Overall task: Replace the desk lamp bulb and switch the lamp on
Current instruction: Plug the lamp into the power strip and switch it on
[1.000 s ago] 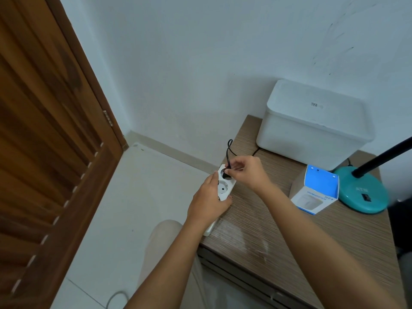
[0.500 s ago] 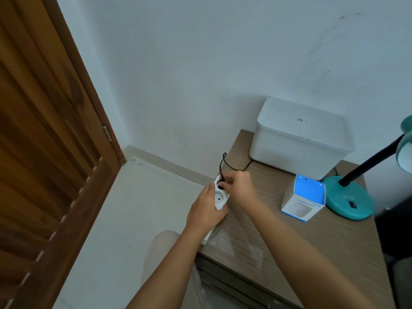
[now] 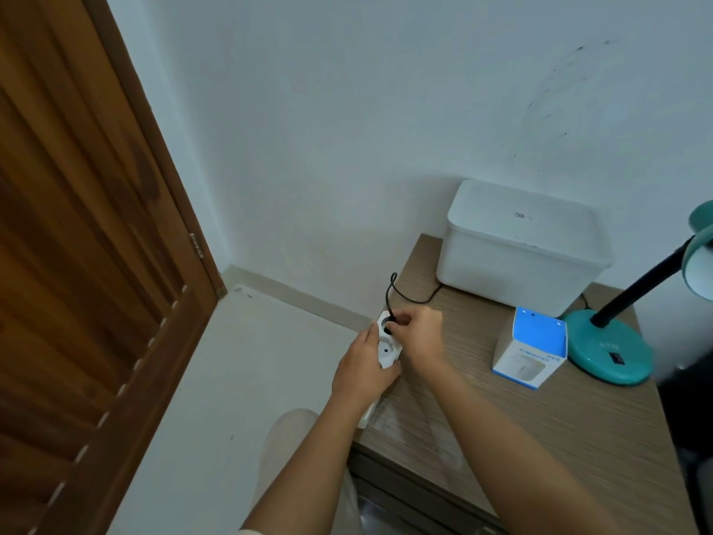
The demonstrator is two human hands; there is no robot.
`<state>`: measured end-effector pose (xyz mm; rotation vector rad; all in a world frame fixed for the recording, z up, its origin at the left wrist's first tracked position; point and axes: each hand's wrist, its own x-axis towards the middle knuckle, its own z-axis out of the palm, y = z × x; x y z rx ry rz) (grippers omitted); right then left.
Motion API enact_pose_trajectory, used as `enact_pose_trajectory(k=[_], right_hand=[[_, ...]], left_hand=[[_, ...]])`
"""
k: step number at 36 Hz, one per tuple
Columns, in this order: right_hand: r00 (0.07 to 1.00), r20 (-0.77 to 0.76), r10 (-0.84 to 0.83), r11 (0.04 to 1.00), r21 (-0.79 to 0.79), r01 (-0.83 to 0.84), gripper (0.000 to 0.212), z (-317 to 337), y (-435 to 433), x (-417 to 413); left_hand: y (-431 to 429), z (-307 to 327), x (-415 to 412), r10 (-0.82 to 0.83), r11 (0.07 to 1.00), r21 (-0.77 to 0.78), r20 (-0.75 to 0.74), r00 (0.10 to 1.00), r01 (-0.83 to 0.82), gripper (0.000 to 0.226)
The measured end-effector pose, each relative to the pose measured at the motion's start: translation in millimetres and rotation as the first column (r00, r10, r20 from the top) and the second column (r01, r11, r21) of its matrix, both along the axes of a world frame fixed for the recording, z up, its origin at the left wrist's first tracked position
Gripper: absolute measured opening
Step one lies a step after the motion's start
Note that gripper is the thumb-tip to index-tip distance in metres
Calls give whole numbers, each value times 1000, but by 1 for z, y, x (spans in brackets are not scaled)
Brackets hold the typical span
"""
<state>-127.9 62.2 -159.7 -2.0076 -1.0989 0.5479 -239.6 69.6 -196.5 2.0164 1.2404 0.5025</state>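
At the near left corner of the counter (image 3: 521, 438), the left hand (image 3: 362, 370) lay over a white power strip (image 3: 387, 349) that hung partly off the edge, its fingers wrapped along the strip's side to steady it. Just beyond that hand, the right hand (image 3: 418, 334) pinched a black plug (image 3: 390, 326) at the strip's farthest socket, fingers closed on the plug; whether the pins were fully seated could not be told, since the hand covered most of it. From the plug a black cord (image 3: 405, 295) looped up and ran back across the counter toward a white lidded bin (image 3: 521, 249) against the wall. To the right of the power strip stood a small blue and white box (image 3: 530, 349), and just beyond it the teal lamp base (image 3: 609, 349), with its black neck (image 3: 648, 287) rising toward the teal shade (image 3: 700, 249) at the frame's edge. The bulb itself could not be made out, so whether it had been swapped was unclear. Judging by the hands, the work stood at the power stage: plugging in seemed under way, and pressing the switch (image 3: 616, 357) on the base was left to do.
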Motion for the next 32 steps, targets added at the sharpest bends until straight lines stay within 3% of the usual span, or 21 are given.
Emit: enact_pose_trajectory(k=[7, 13, 16, 18, 21, 26, 32], right_hand=[[1000, -1, 19, 999, -36, -19, 16, 5, 2, 3], [997, 0, 71, 997, 6, -71, 15, 22, -14, 16], [999, 35, 35, 999, 28, -36, 23, 44, -29, 37], [997, 77, 17, 1000, 24, -19, 25, 59, -41, 57], [990, 141, -29, 999, 17, 27, 27, 79, -65, 95], [977, 183, -112, 986, -98, 131, 41, 89, -116, 158], [952, 194, -236, 933, -228, 278, 41, 64, -170, 224]], left_hand=[[-1, 8, -1, -26, 999, -27, -25, 999, 25, 73], [6, 26, -2, -86, 992, -98, -48, 995, 81, 44], [12, 45, 3, -90, 995, -50, -53, 995, 87, 33], [12, 65, 14, -99, 995, 7, -56, 994, 99, 37], [7, 95, 45, -134, 988, 73, -24, 991, 136, 49], [-19, 136, 118, -263, 956, 143, 26, 964, 257, 42], [-68, 132, 217, -386, 921, 72, 20, 922, 384, 44]])
